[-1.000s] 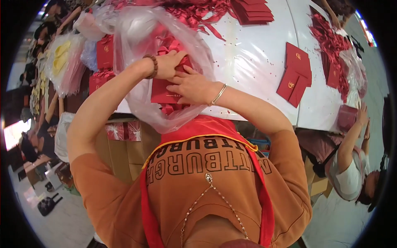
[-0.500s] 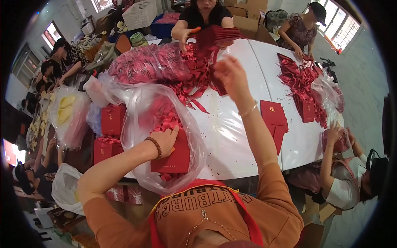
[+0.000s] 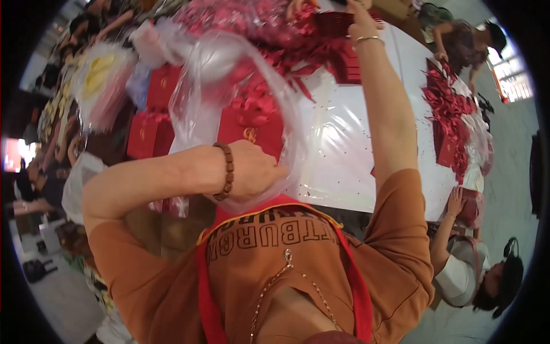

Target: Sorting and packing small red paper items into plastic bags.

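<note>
My left hand (image 3: 252, 169), with a brown bead bracelet at the wrist, is closed at the near rim of a clear plastic bag (image 3: 192, 92). Its fingertips are partly hidden. Inside that bag stand red paper gift bags (image 3: 229, 126) with red ribbon bows. My right hand (image 3: 365, 22) reaches far forward across the table. It is beside a dark red stack of folded paper bags (image 3: 332, 26) at the far edge, its fingers blurred and partly cut off. A co-worker's hand (image 3: 301, 8) is at the other end of that stack.
More red gift bags (image 3: 154, 135) stand to the left. Loose red ribbons (image 3: 286, 60) and a filled plastic sack (image 3: 223, 17) lie at the back. On the right are another ribbon pile (image 3: 447, 100) and a co-worker (image 3: 464, 258). Dark specks dot the white tabletop (image 3: 335, 137).
My view has shifted, so the table sits higher. My right hand has moved farther forward to the dark red stack. My left hand has come back from the gift bags to the plastic bag's near rim.
</note>
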`<action>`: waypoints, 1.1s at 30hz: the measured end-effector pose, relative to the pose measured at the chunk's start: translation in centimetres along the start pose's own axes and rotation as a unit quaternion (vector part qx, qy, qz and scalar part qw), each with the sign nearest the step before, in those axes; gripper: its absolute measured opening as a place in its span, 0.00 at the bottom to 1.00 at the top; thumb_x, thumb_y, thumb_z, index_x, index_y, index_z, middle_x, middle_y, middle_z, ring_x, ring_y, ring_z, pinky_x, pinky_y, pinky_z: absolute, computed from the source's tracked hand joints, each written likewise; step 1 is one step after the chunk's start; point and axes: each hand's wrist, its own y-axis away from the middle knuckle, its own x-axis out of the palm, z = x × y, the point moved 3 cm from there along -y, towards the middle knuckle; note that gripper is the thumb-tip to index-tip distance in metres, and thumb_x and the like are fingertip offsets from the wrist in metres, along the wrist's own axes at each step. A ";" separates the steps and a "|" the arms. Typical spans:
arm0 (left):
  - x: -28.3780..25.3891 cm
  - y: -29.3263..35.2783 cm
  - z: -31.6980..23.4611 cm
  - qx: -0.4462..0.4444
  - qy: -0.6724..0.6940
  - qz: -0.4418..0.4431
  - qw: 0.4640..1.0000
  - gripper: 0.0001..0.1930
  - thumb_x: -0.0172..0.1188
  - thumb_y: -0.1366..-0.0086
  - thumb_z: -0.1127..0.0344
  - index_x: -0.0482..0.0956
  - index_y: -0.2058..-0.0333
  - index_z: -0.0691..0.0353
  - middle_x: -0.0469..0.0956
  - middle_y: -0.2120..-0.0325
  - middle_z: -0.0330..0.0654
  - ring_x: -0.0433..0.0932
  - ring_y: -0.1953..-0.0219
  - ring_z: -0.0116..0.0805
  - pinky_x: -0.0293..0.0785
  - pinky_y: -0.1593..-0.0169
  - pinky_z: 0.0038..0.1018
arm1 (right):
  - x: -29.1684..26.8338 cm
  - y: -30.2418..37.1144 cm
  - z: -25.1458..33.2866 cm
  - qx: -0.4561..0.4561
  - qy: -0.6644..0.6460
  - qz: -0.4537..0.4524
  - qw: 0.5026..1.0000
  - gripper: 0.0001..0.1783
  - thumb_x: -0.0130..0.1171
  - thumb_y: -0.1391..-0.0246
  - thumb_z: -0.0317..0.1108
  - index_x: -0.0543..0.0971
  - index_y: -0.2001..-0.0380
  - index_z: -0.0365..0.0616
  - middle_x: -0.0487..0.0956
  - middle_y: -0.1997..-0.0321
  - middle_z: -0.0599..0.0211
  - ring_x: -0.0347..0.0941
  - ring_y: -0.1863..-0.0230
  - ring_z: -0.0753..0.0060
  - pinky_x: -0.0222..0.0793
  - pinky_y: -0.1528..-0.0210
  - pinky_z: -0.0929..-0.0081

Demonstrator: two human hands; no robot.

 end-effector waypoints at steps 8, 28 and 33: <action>-0.5 1.8 -0.7 0.001 -0.008 -0.025 1.000 0.18 0.48 0.49 0.69 0.64 0.57 0.64 0.72 0.75 0.47 0.73 0.71 0.46 0.70 0.70 0.37 | -3.9 -5.7 -4.3 -0.101 -0.066 0.012 0.993 0.66 0.65 0.76 0.24 0.27 0.42 0.45 0.53 0.42 0.47 0.58 0.46 0.52 0.58 0.50 0.45; -23.4 1.6 -0.5 0.021 -0.044 -0.450 0.892 0.55 0.61 0.54 0.44 0.34 0.41 0.67 0.49 0.43 0.61 0.52 0.41 0.51 0.50 0.40 0.34 | -12.1 16.8 5.3 -0.481 -0.075 0.414 0.769 0.51 0.62 0.68 0.18 0.46 0.40 0.45 0.63 0.46 0.59 0.63 0.48 0.61 0.64 0.51 0.67; -21.0 4.7 -2.5 0.038 0.174 -0.410 0.894 0.55 0.69 0.62 0.63 0.39 0.41 0.67 0.58 0.48 0.57 0.63 0.49 0.45 0.62 0.45 0.34 | -11.6 22.9 5.6 -0.530 -0.024 0.516 0.673 0.44 0.57 0.65 0.15 0.52 0.42 0.41 0.66 0.49 0.57 0.68 0.53 0.65 0.69 0.53 0.71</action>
